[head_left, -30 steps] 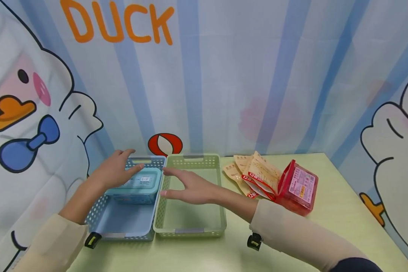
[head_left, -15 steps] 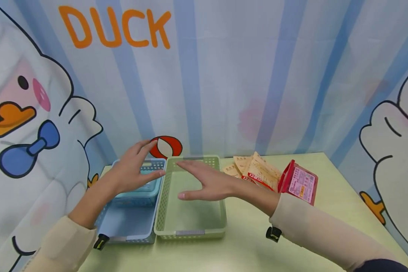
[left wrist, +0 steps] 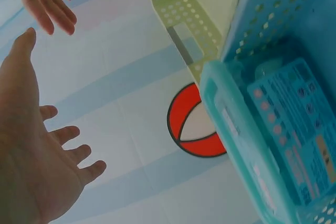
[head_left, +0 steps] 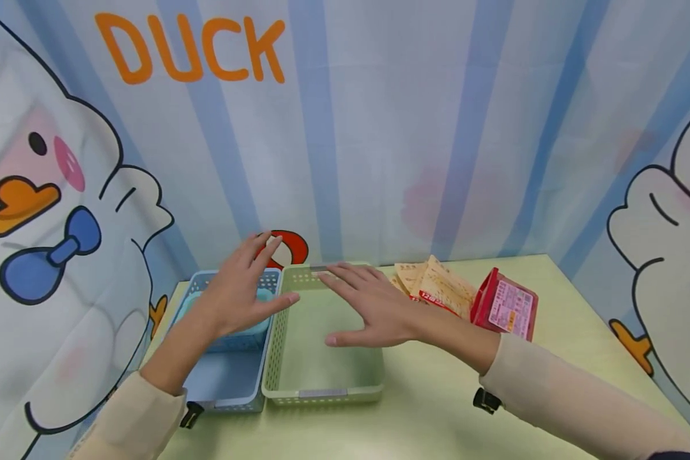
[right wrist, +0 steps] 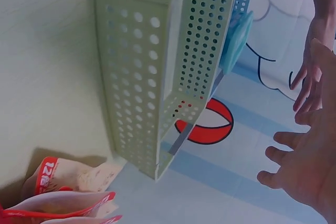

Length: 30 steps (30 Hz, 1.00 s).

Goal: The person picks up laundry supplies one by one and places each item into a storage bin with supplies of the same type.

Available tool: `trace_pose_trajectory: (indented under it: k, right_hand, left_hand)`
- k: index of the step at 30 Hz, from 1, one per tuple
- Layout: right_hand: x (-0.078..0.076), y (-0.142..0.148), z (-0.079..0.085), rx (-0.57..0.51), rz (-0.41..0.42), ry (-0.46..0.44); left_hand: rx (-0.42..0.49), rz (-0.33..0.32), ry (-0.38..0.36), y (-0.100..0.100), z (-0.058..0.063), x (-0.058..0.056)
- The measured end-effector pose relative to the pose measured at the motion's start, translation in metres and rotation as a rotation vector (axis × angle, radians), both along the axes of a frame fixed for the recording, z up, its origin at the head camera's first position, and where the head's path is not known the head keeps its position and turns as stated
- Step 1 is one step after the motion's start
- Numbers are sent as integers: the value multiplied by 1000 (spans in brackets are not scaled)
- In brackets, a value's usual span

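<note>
My left hand (head_left: 238,291) hovers over the blue basket (head_left: 224,380), fingers spread and holding nothing. Inside that basket, toward the back, sits a teal-lidded box (left wrist: 294,124), partly hidden by the hand in the head view. My right hand (head_left: 379,306) is held above the green basket (head_left: 299,358), its fingers extended with nothing in them. In the right wrist view the green basket (right wrist: 134,77) shows its perforated side, with my right hand (right wrist: 310,156) off to the right. The two baskets stand side by side.
Several beige pouches (head_left: 443,287) with red edges lie right of the green basket. Next to them a red plastic container (head_left: 512,310) with a pink label lies tipped. A duck-print curtain (head_left: 379,128) rises behind the pale green table (head_left: 425,409).
Both hands have moved to the right and away from the teal-lidded box, my right hand now further over the green basket. Their fingers stay spread.
</note>
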State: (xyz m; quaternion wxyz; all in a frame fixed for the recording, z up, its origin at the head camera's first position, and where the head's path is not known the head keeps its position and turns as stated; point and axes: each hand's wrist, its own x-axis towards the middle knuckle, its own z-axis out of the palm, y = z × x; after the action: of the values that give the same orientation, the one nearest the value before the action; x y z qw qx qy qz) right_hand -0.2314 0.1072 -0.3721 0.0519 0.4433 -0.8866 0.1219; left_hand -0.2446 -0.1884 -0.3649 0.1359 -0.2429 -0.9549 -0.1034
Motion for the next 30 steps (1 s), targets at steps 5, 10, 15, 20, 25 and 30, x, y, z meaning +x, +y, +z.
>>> trace_pose_trajectory:
  k: [5, 10, 15, 20, 25, 30]
  right_hand:
    - [-1, 17, -5, 6, -42, 43]
    - [-4, 35, -9, 11, -73, 129]
    - [-6, 48, -12, 39, -110, 147]
    - [-8, 58, -17, 34, -122, 160]
    - [-10, 63, -18, 25, -126, 169]
    - [-13, 66, -14, 24, -137, 153]
  left_hand:
    - [-38, -20, 33, 13, -9, 7]
    - [-88, -7, 44, 25, -17, 10]
    - [-69, 8, 43, 33, -25, 6]
    - [-45, 17, 27, 40, -31, 2]
    - [-39, 18, -4, 45, -36, 0]
    - [-31, 23, -10, 45, -38, 0]
